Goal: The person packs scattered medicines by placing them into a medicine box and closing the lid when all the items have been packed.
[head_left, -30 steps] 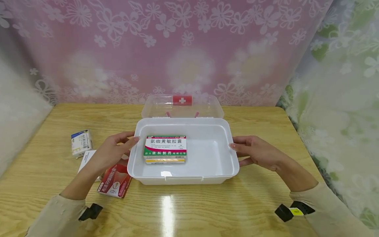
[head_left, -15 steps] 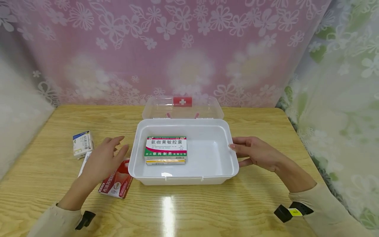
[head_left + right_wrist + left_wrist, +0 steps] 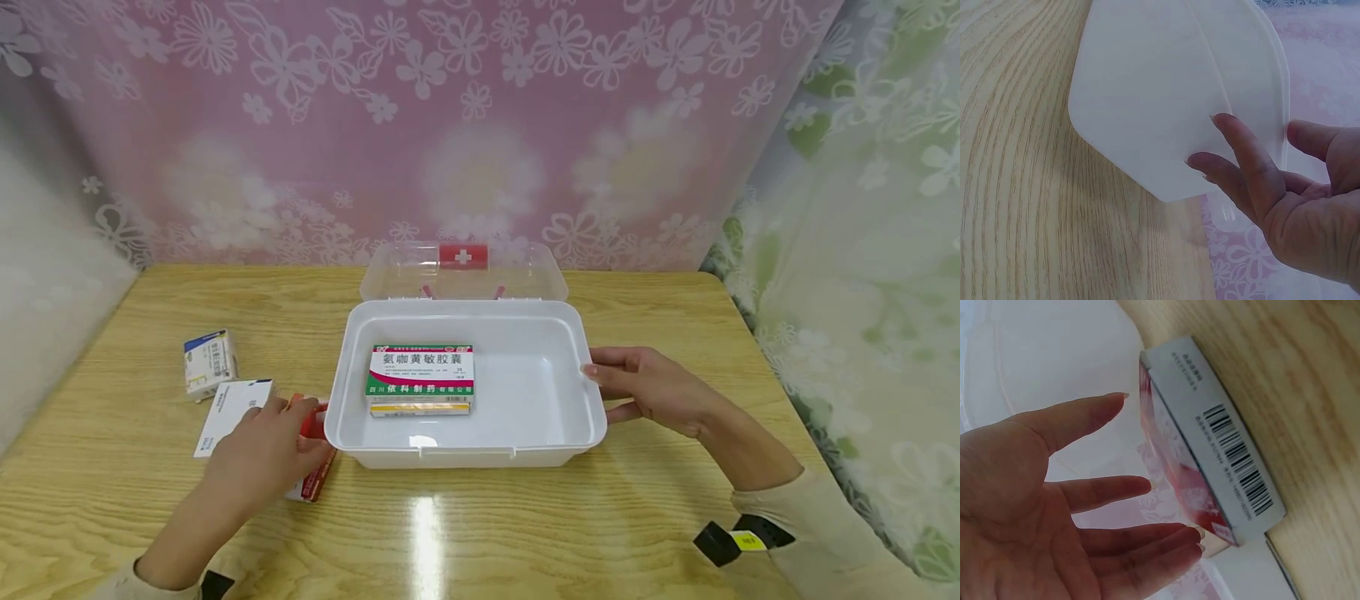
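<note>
A white plastic first-aid box [image 3: 525, 456] stands with its clear lid [image 3: 517, 275] raised behind it. Inside, on the left, a green and white medicine box [image 3: 420, 372] lies over a yellow-striped one [image 3: 420, 409]. My right hand [image 3: 652, 392] holds the right rim, thumb on the edge and fingers along the outer wall [image 3: 1166, 94]. My left hand [image 3: 262, 450] hovers over a red medicine box [image 3: 313, 483], covering much of it in the head view. Its fingers are spread, with the tips close to the red box's face [image 3: 1179, 462] in the left wrist view.
Left of the first-aid box lie a white medicine box [image 3: 232, 412], partly behind my left hand, and a blue and white one [image 3: 210, 367]. A pink floral curtain [image 3: 480, 167] hangs behind the wooden table [image 3: 570, 533].
My left hand has let go of the first-aid box's left rim, drawn back left and come down over the red medicine box. My right hand has stayed at the right rim.
</note>
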A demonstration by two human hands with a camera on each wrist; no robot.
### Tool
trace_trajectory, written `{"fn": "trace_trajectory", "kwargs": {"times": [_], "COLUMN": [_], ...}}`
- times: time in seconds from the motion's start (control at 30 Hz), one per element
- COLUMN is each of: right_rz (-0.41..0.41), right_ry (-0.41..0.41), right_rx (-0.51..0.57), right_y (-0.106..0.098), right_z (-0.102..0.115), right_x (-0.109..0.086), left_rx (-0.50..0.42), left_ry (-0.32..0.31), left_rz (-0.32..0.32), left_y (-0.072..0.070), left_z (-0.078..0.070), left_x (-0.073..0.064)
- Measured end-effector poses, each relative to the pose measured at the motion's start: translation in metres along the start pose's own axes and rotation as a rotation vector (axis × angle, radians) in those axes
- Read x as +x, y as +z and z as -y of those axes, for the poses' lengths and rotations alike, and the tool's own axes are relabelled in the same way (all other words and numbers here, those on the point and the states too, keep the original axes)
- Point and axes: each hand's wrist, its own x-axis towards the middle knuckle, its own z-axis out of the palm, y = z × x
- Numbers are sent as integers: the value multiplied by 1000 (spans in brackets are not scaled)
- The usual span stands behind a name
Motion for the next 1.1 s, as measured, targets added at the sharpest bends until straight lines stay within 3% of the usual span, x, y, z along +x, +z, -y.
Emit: {"fn": "trace_trajectory", "kwargs": {"times": [0.17, 0.4, 0.77, 1.1], "right_rz": [-6, -15, -17, -8], "right_ry": [-1, -4, -14, -15], "right_rx": [10, 13, 10, 22], "right_y": [0, -2, -2, -1], "right_z": [0, -1, -2, -5], "right_x": [0, -1, -5, -1], "left_rx": [22, 30, 91, 66], "left_ry": [-29, -28, 7, -56], "left_rz": [12, -35, 28, 31], "left_y": [4, 9, 7, 10], "left_z": [-1, -3, -5, -5], "left_x": [-3, -4, 7, 6]}}
